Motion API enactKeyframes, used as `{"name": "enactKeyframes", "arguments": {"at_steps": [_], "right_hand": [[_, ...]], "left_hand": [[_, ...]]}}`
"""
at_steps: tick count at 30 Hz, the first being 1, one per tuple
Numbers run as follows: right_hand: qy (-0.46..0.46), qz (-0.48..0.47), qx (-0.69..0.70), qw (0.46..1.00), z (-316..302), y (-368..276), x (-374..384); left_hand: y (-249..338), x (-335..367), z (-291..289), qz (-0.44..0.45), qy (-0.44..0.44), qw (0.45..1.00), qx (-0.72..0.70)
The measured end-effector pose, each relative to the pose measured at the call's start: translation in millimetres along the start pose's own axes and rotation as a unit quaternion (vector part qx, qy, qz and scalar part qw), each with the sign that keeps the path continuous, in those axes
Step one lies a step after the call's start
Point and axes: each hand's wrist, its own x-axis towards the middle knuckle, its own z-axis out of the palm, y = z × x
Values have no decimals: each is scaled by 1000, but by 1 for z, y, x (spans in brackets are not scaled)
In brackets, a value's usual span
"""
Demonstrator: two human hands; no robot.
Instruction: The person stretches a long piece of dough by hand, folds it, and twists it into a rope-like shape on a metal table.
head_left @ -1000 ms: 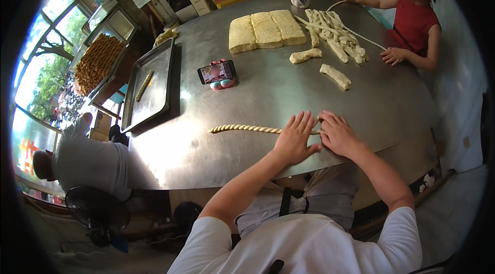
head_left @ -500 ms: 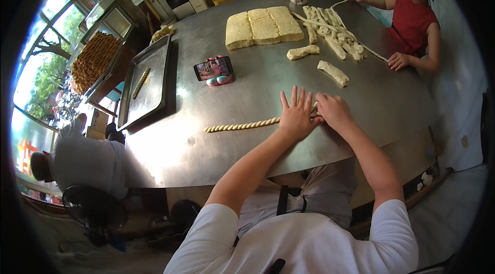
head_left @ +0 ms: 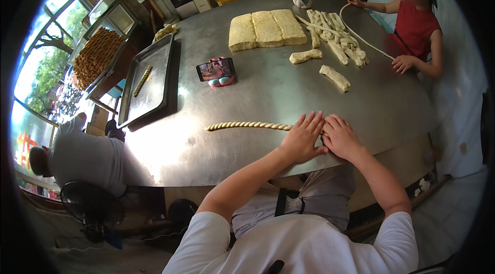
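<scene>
A twisted dough rope [head_left: 249, 125] lies across the steel table before me, its right end hidden under my hands. My left hand [head_left: 304, 139] rests flat over that end, fingers stretched out and pointing away from me. Right beside it, my right hand [head_left: 341, 139] lies over the tip with its fingers extended and slightly curved. The two hands touch or nearly touch near the thumbs. Two short dough pieces, a nearer one [head_left: 335, 78] and a farther one [head_left: 306, 57], sit beyond my hands.
Past them are a large scored dough slab [head_left: 267, 29] and a heap of dough strips [head_left: 337, 36]. A phone [head_left: 215, 69] stands mid-table. On the left, a baking tray [head_left: 149, 80] holds one twist. At the right, a co-worker in red [head_left: 416, 26] holds a long dough rope [head_left: 365, 40].
Both hands have shifted toward me; my left fingers have closed together and my right fingers have straightened from a curled pose. The co-worker's rope now bows outward.
</scene>
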Motion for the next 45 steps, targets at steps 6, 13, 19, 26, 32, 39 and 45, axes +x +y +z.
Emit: {"name": "enactKeyframes", "arguments": {"at_steps": [6, 13, 19, 26, 32, 39, 45], "right_hand": [[-87, 171, 34, 981, 26, 40, 54], [-137, 89, -41, 986, -3, 11, 12], [7, -8, 29, 1000, 0, 25, -1], [-36, 116, -2, 993, 14, 52, 31], [-70, 115, 8, 991, -21, 20, -8], [4, -7, 55, 998, -13, 25, -21], [-104, 151, 7, 983, -11, 41, 29]], "left_hand": [[-24, 57, -17, -62, 53, 988, 133], [25, 22, -20, -64, -70, 990, 103], [-1, 30, 0, 17, -7, 1000, 20], [-6, 65, -3, -57, 59, 988, 132], [46, 23, -3, -19, -43, 995, 93], [12, 31, 20, 21, 13, 1000, -16], [7, 69, -1, -38, 36, 995, 84]]}}
